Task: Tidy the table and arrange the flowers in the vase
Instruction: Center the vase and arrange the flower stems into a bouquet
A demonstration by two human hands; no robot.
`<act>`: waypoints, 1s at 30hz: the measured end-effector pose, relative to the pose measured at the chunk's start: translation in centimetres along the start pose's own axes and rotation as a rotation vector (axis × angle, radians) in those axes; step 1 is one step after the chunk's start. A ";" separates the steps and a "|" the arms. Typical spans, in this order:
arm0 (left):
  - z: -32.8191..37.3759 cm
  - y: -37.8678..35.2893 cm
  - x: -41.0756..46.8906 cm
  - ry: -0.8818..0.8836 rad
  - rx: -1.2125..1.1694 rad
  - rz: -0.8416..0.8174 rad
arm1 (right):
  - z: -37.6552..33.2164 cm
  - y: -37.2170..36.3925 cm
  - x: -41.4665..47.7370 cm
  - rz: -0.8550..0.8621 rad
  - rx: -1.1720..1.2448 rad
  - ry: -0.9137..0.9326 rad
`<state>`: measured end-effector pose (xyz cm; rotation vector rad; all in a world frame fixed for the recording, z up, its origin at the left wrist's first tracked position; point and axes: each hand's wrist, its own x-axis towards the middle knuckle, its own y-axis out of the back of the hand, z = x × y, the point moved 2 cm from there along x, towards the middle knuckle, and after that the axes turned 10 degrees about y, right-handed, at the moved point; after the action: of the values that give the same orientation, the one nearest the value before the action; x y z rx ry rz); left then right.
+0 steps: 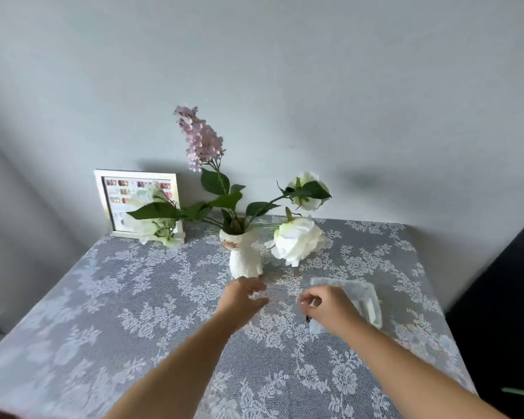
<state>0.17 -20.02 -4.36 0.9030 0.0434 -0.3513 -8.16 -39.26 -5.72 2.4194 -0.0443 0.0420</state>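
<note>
A white vase (245, 258) stands on the table toward the back. It holds a purple lilac spray (198, 137), a white rose (308, 190) leaning right, a large white bloom (298, 241) drooping to the cloth, and white flowers (152, 225) leaning left. My left hand (242, 296) hovers just in front of the vase's foot, fingers apart, holding nothing. My right hand (327, 309) lies over a clear plastic box (368, 297) to the right, fingers curled. Blur hides whether it grips the box.
A grey lace cloth (118, 313) covers the table. A white picture frame (103, 201) leans against the wall at the back left, partly behind the flowers. A dark object (508, 297) stands beyond the table's right edge.
</note>
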 end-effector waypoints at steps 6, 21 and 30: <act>-5.6 2.5 2.3 0.129 -0.049 -0.019 | -3.0 -5.4 3.6 -0.009 0.159 -0.051; -8.9 1.4 11.5 0.184 -0.404 -0.250 | -1.9 -9.9 12.7 0.167 0.249 -0.290; -9.6 1.3 13.7 0.196 -0.535 -0.329 | -1.2 -10.5 14.1 0.197 0.347 -0.294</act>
<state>14.53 -15.62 -11.85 0.3927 0.4507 -0.5246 6.39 -30.85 -11.12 2.7397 -0.4417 -0.2345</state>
